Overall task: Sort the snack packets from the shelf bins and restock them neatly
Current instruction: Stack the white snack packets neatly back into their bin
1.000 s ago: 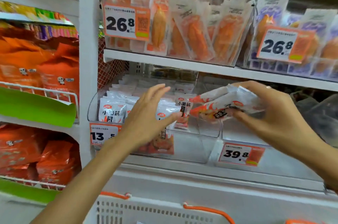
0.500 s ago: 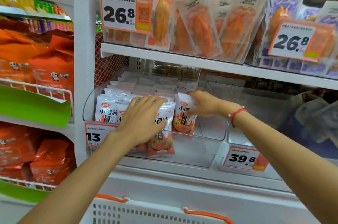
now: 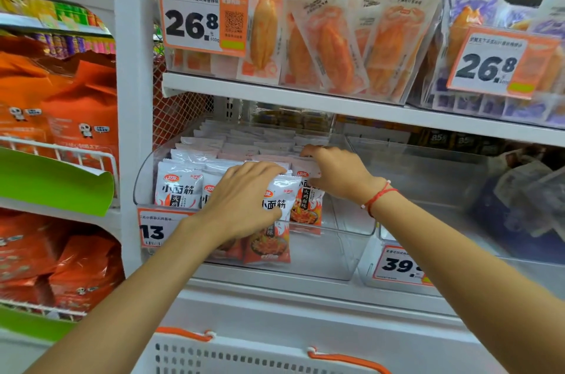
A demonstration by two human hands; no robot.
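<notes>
White-and-red snack packets (image 3: 180, 187) stand in rows inside a clear plastic bin (image 3: 336, 254) on the middle shelf. My left hand (image 3: 244, 202) lies flat against the front packets, fingers stretched over their tops. One front packet (image 3: 272, 242) sits lower than its neighbours, under that hand. My right hand (image 3: 336, 173), with a red string at the wrist, reaches over the right end of the row. Its fingers curl behind the packet tops and its thumb presses the front of the rightmost packet (image 3: 307, 211).
A second clear bin (image 3: 428, 190) with a 39.8 tag stands to the right. Above, bins hold orange stick packets (image 3: 330, 46) and purple ones (image 3: 477, 6). Orange bags (image 3: 76, 116) fill the left rack. A white basket (image 3: 244, 358) with orange handles sits below.
My right hand brought a bunch of packets from the right into the bin and now holds them at the row's right end. My left hand came down onto the front packets.
</notes>
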